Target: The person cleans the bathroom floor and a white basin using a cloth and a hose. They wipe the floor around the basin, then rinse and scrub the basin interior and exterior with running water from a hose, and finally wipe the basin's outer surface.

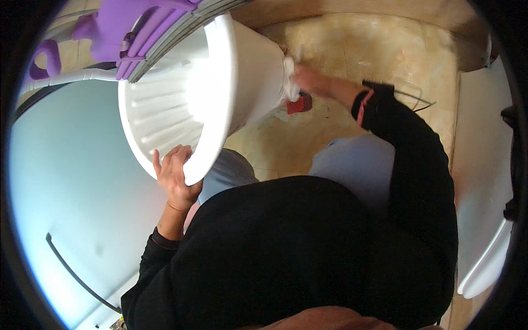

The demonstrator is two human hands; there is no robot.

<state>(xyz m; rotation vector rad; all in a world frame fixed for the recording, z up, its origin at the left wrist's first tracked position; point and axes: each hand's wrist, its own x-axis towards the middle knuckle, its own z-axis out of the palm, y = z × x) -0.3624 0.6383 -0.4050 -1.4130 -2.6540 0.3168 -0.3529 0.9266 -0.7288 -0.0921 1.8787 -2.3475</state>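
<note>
A white tub (165, 115) with a broad rim and ribbed inner wall lies tilted before me, its mouth towards the left and its body narrowing to the right. My left hand (175, 175) grips the near side of the rim, with fingers over the inside. At the tub's narrow end, my right hand (307, 78) is blurred and holds a crumpled white cloth (291, 82) against or close beside it. Just below the cloth is a small red object (299, 104), partly covered; its kind is unclear.
Purple plastic parts with grey strips (165, 29) overhang the tub's far left rim. A pale blue panel (74, 165) with a long black handle (78, 276) stands at left. Beige tiles (371, 49) cover the floor. A thin dark wire piece (416, 99) shows beyond my right sleeve.
</note>
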